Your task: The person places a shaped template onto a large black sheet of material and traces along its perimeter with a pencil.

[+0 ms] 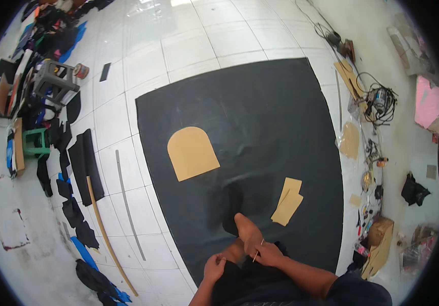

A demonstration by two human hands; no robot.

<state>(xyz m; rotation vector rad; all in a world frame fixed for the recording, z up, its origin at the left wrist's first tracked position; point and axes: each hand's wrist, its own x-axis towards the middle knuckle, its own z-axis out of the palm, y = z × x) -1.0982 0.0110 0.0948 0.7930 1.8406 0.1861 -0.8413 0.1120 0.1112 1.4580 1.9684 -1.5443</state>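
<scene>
A large black sheet of material [260,122] lies spread under me on the tiled floor. My bare foot and lower leg [248,227] rest on it at the near side. My right hand [268,253] is closed around a thin, light-coloured stick [255,256], just above my leg. To its left, my left hand [214,267] is held close to my dark shorts with its fingers curled; what they hold, if anything, is hidden. Ahead on the sheet lies a tan arch-shaped cardboard template [193,154]. Two overlapping tan card pieces [287,202] sit on the right.
Left of the sheet are a grey metal strip [129,204], a long wooden stick [104,229], dark scraps [83,166], a green stool [36,142] and a grey stool [55,81]. Coiled cable [380,109], small tools and a cardboard box [380,237] line the right side.
</scene>
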